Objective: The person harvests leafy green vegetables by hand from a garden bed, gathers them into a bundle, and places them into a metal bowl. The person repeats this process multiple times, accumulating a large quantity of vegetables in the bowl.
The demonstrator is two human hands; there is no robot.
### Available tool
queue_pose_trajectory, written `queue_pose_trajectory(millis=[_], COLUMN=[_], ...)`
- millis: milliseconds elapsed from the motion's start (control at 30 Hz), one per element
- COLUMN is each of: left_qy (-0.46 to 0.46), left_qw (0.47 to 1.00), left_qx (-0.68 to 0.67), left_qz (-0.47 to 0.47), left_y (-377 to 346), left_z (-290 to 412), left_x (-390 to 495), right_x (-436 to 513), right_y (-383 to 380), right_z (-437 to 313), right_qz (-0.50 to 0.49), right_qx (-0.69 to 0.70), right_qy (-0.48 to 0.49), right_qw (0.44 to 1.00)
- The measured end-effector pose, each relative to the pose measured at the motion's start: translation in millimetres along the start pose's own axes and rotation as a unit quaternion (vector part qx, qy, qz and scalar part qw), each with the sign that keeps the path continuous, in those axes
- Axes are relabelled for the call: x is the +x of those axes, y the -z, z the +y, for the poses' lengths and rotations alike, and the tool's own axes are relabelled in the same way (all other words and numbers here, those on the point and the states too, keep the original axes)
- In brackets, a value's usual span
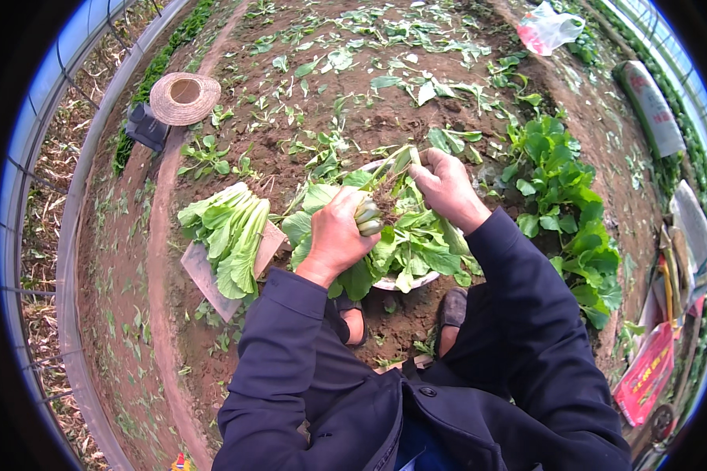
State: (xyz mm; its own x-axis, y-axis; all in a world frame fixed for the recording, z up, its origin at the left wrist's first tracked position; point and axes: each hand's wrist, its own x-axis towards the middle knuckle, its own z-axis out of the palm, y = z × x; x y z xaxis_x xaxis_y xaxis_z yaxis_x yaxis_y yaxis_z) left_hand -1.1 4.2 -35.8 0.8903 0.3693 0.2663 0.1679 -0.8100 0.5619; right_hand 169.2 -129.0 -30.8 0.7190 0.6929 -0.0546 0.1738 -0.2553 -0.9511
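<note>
My left hand [343, 235] is closed around a bunch of leafy greens [315, 200], its pale stem ends pointing right. Just right of it, my right hand [448, 187] grips a pale green stalk [413, 156] near some brown roots [389, 197]. Both hands are over a round basin [409, 282], whose pale rim shows below loose green leaves [430, 250]. To the left, a stack of greens [230, 229] lies on a flat board [212, 285], stem ends towards the top. What lies deeper in the basin is hidden by the leaves.
Rooted greens [560, 171] grow at the right. A straw hat [185, 99] rests by a dark object [146, 126] at upper left. Scattered leaves cover the soil ahead. A plastic bag [549, 29], a printed sack [653, 109] and a red package [647, 374] lie further right.
</note>
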Motion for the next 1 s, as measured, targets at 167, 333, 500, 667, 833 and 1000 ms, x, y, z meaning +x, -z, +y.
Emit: queue_pose_trajectory(millis=[167,333,500,667,833,1000], left_qy=[-0.016,-0.051,-0.043,-0.016,0.134,0.185], left_qw=[0.999,0.996,0.996,0.983,0.9,0.842], left_qx=[0.009,0.014,-0.034,-0.179,-0.409,-0.49], left_qz=[0.036,0.074,0.074,0.049,-0.068,-0.13], left_y=[0.8,8.6,14.8,22.1,34.0,37.7], left_z=[-4.1,-9.6,-18.6,-20.9,-11.7,-5.0], left_x=[-0.7,-1.7,-1.9,-2.5,-11.2,-12.0], right_x=[2.0,4.3,15.0,21.8,14.2,-1.7], right_y=[23.7,49.5,48.4,14.6,3.7,-7.7], right_z=[-3.4,-8.0,1.3,18.3,5.8,-10.0], right_qz=[-0.174,-0.266,0.002,-0.089,-0.214,-0.231], right_qx=[0.373,0.584,0.268,-0.273,0.229,0.356], right_qy=[-0.14,-0.101,-0.041,-0.003,0.126,0.046], right_qw=[0.901,0.76,0.962,0.958,0.941,0.904])
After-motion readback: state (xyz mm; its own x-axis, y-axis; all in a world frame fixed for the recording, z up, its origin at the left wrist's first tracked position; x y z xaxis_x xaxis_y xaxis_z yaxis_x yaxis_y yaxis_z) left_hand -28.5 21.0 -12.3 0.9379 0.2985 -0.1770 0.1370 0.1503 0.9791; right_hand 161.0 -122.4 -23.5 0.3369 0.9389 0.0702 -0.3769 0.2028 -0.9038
